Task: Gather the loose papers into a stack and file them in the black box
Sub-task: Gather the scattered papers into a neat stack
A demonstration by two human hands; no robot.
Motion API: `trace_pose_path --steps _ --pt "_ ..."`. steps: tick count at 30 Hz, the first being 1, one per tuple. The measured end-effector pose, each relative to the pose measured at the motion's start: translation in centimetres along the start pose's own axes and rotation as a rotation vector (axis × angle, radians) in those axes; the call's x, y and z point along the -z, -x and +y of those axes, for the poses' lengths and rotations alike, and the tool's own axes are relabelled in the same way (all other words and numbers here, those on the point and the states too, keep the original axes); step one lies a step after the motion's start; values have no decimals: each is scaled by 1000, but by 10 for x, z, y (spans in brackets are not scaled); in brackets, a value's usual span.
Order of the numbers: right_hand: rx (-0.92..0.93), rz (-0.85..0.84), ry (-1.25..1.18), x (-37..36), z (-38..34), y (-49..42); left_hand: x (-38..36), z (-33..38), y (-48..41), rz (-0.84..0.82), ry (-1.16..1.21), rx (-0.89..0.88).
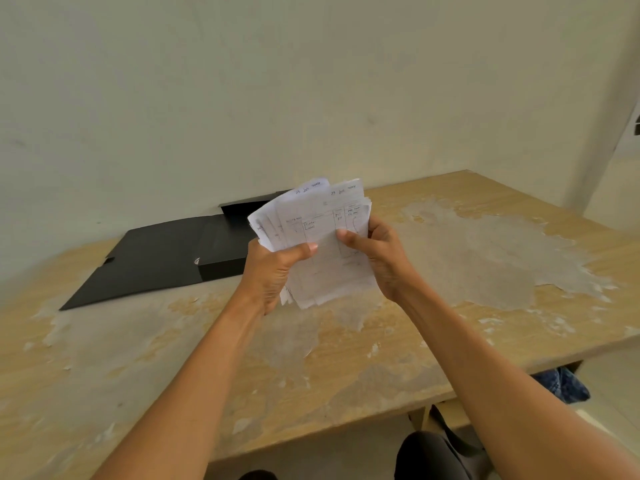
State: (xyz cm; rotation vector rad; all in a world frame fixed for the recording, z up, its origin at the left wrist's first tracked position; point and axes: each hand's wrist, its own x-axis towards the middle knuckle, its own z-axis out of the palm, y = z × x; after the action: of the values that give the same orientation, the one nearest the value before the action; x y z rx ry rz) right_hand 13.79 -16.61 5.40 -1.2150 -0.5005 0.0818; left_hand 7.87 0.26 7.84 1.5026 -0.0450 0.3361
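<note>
Worn wooden table (pixel 346 368), its light veneer peeled away in large grey-white patches, set against a plain pale wall (pixel 242 81).

Papers (pixel 322 244): a loose sheaf of white sheets, held up in the air above the middle of the table, clear of its surface. Edges uneven, upper corners fanned apart; the front sheet carries a ruled grid and handwritten entries, too small to read.

Left hand (pixel 273 271): closed round the lower left edge of the sheaf, thumb pressed flat across the front sheet, fingers curled behind and out of sight.

Right hand (pixel 377 254): closed on the right edge of the sheaf, thumb on the front sheet pointing toward the left thumb, fingers wrapped behind the paper. Both forearms bare, reaching in from the near edge.

Black box (pixel 221 247): a flat black file box lying open on the table, behind and to the left of the papers, near the wall. Its lid flap (pixel 138 268) is folded out flat on the tabletop toward the left; the box's right part is hidden behind the sheaf.

Blue patterned cloth (pixel 564 384): visible below the table's right edge.
</note>
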Motion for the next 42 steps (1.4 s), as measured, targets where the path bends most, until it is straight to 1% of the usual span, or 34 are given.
trace_pose_path --steps 3,6,9,12,15,18,21,23,27,30,34,36,38,40,42 --pt "-52 -41 39 2 8 2 4 -7 3 -37 -77 23" --pt "-121 -67 79 4 16 6 6 -18 8 6 -102 34" --pt "-97 -70 81 -2 17 6 2 -19 8 47 -71 -1" --pt "-69 -50 85 -8 16 5 -3 -18 5 28 -59 -54" --pt "-107 -80 93 -5 22 8 -3 -24 5 70 -92 -45" --pt "-105 -90 50 -3 24 11 -5 -25 7 116 -50 -32" --pt "-61 -108 53 -9 19 10 -10 -20 8 111 -1 -50" --pt "-78 -127 96 -9 19 11 -8 -20 9 92 -25 -52" --pt "-113 -109 146 -2 16 9 2 -20 8 89 -82 -82" --pt "-23 -84 220 -7 6 4 1 -17 4 132 -146 -176" --pt "221 -59 520 -14 -9 -2 2 -17 -2 169 -330 -377" --pt "243 -64 644 -15 -14 -7 4 -19 -4 138 -446 -466" --pt "234 -56 690 -15 -14 -9 6 -20 -6 127 -522 -500" --pt "235 -45 701 -14 -12 -9 6 -20 -6 122 -535 -511" --pt "212 -58 679 -13 -8 -7 5 -20 -3 130 -469 -470"
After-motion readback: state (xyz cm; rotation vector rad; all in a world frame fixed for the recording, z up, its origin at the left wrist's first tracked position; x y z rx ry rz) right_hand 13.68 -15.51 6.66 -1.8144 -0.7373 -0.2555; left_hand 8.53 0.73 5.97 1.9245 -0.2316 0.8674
